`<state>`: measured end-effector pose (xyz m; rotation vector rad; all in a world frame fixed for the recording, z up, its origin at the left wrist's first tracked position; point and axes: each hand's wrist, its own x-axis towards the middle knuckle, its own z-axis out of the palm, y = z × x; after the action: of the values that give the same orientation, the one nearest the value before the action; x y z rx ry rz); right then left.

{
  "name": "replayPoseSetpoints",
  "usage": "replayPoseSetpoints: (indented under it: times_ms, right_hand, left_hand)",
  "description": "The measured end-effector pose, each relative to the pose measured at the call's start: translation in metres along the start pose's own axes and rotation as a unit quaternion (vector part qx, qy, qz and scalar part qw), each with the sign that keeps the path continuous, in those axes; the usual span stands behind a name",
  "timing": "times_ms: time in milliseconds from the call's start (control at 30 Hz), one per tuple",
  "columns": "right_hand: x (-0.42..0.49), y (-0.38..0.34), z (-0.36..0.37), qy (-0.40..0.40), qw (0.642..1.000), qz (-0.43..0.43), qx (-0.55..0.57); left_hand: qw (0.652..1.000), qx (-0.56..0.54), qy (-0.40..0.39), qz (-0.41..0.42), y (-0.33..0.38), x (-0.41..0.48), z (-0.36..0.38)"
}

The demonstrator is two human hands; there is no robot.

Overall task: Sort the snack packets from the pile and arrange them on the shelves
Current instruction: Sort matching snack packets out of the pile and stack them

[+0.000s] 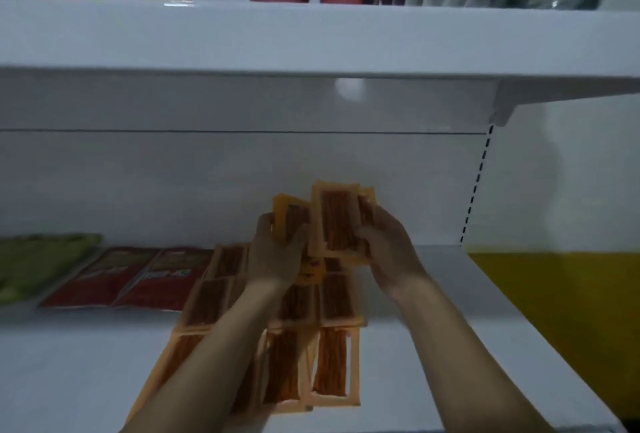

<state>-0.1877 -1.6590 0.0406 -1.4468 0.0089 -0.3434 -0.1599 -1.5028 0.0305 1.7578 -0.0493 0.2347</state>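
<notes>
On a white lower shelf [433,328], dim light. Grips one orange snack packet [289,214] in left hand [273,252], pinches a fanned handful [337,221] in right hand [388,252], above laid orange rows [332,363], probably feeding like to like. Red packets [131,276], green packet [41,262] grouped apart, leftward.

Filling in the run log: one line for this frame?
step: arranging | left hand, right hand: each grips held orange packets | lower shelf: laid orange packets in rows, red packets, green packet
</notes>
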Motion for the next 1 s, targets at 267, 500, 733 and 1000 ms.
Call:
replayPoseSetpoints:
  times_ms: [267, 500, 733, 1000]
  right_hand:
    - [0.017, 0.028, 0.019, 0.014, 0.989, 0.030, -0.143]
    - [0.006, 0.025, 0.035, -0.026, 0.988, 0.035, -0.146]
    - [-0.005, 0.027, 0.036, -0.044, 0.994, 0.032, -0.092]
    - [-0.011, 0.022, 0.049, 0.006, 0.993, 0.009, -0.113]
  left_hand:
    - [0.994, -0.049, 0.058, -0.076, 0.011, -0.020, 0.027]
    - [0.987, -0.123, 0.040, -0.098, 0.005, -0.039, 0.024]
    - [0.984, -0.157, 0.014, -0.083, 0.000, -0.049, 0.009]
    - [0.984, -0.174, -0.027, -0.039, -0.003, -0.048, -0.022]
